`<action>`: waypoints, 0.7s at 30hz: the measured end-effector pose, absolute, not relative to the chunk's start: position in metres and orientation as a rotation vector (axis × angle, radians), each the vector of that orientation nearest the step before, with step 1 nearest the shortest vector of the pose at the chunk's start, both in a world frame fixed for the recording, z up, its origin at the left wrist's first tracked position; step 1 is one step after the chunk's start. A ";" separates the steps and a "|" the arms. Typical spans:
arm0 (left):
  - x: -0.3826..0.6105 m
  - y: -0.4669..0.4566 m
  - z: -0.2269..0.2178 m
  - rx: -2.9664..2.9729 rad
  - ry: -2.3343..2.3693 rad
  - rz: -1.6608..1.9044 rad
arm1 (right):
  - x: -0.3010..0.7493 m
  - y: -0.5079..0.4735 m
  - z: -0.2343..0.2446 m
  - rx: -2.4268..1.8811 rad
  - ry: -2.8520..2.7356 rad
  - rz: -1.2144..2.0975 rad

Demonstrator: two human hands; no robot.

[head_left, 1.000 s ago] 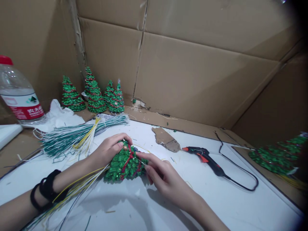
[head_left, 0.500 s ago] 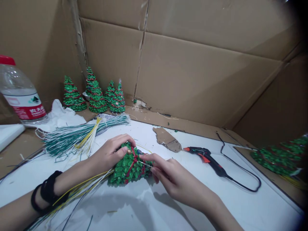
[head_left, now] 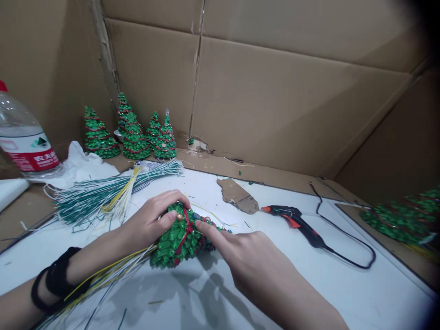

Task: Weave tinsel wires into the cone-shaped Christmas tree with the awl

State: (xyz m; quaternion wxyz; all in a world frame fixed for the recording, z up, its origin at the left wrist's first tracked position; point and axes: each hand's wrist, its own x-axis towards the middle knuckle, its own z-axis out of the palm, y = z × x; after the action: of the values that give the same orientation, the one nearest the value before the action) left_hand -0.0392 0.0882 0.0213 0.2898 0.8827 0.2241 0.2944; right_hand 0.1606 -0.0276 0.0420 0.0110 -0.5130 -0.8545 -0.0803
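A small green model Christmas tree (head_left: pixel 172 245) with red garland and bead ornaments lies on its side on the white tabletop, tip to the right. Its wide end is gripped by my left hand (head_left: pixel 154 220), fingers over the top and thumb near a gold bead. Yellow, white and dark wires (head_left: pixel 120 268) trail from the base under my left forearm. My right hand (head_left: pixel 240 252) presses its index fingertip against the tree's middle, beside the garland. Its other fingers curl in, mostly hidden; a thin light sliver shows below the index finger, too small to identify.
A black and orange glue gun (head_left: pixel 295 220) lies right, nozzle by a torn cardboard piece (head_left: pixel 237 196). Left are a wire bundle (head_left: pixel 103 195), white tissue (head_left: pixel 82 162) and a water bottle (head_left: pixel 30 142). Several trees (head_left: pixel 135 137) stand behind; another tree (head_left: pixel 405 217) lies far right.
My right hand has turned palm-down, its curled fingers and thumb now hidden; the thin metal rod under it shows less. My left hand keeps its grip on the tree. The view has shifted slightly.
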 end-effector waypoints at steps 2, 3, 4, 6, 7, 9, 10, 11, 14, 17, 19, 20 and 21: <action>-0.039 0.089 0.021 2.364 0.592 0.762 | 0.162 -0.027 0.040 -1.616 -2.596 -0.297; -0.039 0.090 0.021 2.365 0.595 0.755 | 0.163 -0.027 0.039 -1.614 -2.568 -0.329; -0.040 0.090 0.021 2.364 0.597 0.750 | 0.164 -0.026 0.038 -1.596 -2.548 -0.371; -0.040 0.090 0.022 2.362 0.603 0.744 | 0.165 -0.025 0.037 -1.517 -2.495 -0.479; -0.040 0.090 0.022 2.362 0.605 0.743 | 0.165 -0.024 0.037 -1.470 -2.459 -0.532; -0.041 0.090 0.022 2.366 0.605 0.741 | 0.165 -0.023 0.037 -1.386 -2.379 -0.612; -0.041 0.090 0.022 2.367 0.605 0.743 | 0.164 -0.022 0.036 -1.354 -2.342 -0.641; -0.041 0.090 0.022 2.366 0.605 0.748 | 0.164 -0.021 0.036 -1.333 -2.314 -0.665; -0.041 0.090 0.022 2.366 0.602 0.752 | 0.163 -0.019 0.034 -1.302 -2.252 -0.706; -0.041 0.091 0.022 2.371 0.604 0.752 | 0.163 -0.018 0.030 -1.284 -2.211 -0.702; -0.041 0.091 0.022 2.364 0.607 0.756 | 0.162 -0.017 0.027 -1.280 -2.184 -0.695; -0.041 0.091 0.021 2.356 0.613 0.761 | 0.162 -0.017 0.026 -1.280 -2.173 -0.689; -0.041 0.091 0.021 2.348 0.619 0.766 | 0.161 -0.018 0.025 -1.281 -2.169 -0.678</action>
State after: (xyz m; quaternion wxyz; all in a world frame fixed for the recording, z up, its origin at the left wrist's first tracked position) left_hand -0.0406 0.0908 0.0214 0.2933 0.8816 0.2325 0.2877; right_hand 0.1611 -0.0178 0.0249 0.2634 -0.4738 -0.8020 -0.2509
